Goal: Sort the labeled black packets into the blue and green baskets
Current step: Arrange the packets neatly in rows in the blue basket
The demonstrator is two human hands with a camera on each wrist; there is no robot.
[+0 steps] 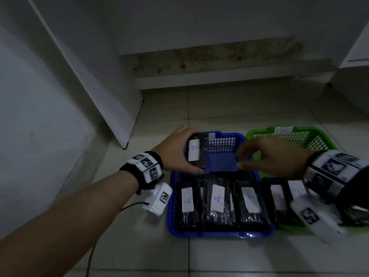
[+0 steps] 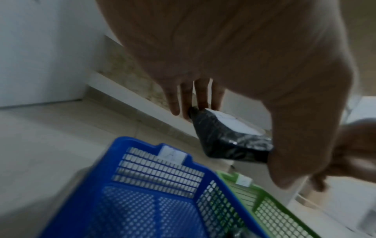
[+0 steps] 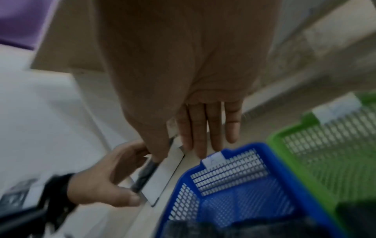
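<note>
My left hand grips a black packet with a white label, thumb at its near end and fingers at its far end, above the far left corner of the blue basket. In the left wrist view the same packet hangs tilted over the blue basket's rim. My right hand hovers over the blue basket's right side with straight fingers, holding nothing. Three labeled packets lie side by side in the blue basket. The green basket to the right holds more labeled packets.
Both baskets stand on a pale tiled floor. A slanted white panel rises at the left, a low stained ledge runs behind, and a white cabinet stands at the far right. A black cable trails from my left wrist.
</note>
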